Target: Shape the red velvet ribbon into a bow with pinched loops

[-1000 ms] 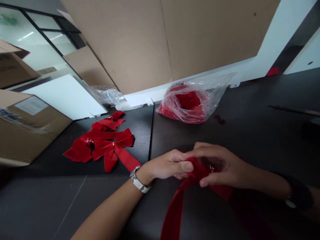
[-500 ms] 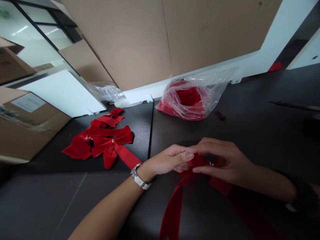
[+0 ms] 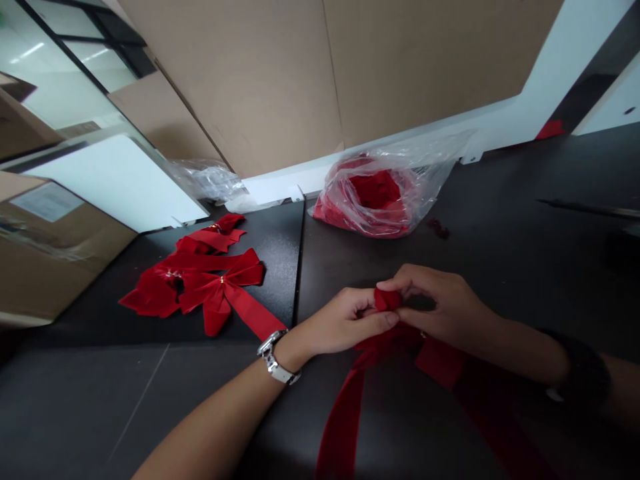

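You're pinching the bow (image 3: 387, 301) with both hands (image 3: 345, 323) (image 3: 443, 307), fingers now closing tighter on its centre than a second ago, tails trailing across the bench (image 3: 500, 253).

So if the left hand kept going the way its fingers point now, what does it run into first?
The left hand points rightward, and its fingertips already pinch the red ribbon bow. Straight on, it would meet the right hand, which grips the same bow from the other side; they look nearly touching, though depth is unclear.
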A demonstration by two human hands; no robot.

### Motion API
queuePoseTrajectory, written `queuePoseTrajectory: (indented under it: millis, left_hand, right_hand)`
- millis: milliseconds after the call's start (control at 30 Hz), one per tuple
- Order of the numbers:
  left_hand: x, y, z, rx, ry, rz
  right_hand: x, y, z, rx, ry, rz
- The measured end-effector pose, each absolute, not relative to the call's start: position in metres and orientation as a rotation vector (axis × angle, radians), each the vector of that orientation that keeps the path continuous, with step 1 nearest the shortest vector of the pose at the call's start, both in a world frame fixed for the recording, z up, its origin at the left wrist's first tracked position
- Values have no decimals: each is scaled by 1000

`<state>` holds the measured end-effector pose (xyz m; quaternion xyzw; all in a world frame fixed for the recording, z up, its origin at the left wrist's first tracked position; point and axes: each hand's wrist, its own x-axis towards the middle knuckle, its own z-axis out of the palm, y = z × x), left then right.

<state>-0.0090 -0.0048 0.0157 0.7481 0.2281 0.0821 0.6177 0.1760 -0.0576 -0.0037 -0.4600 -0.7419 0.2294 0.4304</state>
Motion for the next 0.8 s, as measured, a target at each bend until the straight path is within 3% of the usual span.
queuePoseTrajectory:
  millis: [567,800]
  left_hand:
    - [-6,1,4,1555,543,401]
    - [-1,-4,2,1361,469,484]
  right_hand:
    - [184,-58,1,-1246,-1945,295]
    - [181,-57,1,-1077,-2027,229]
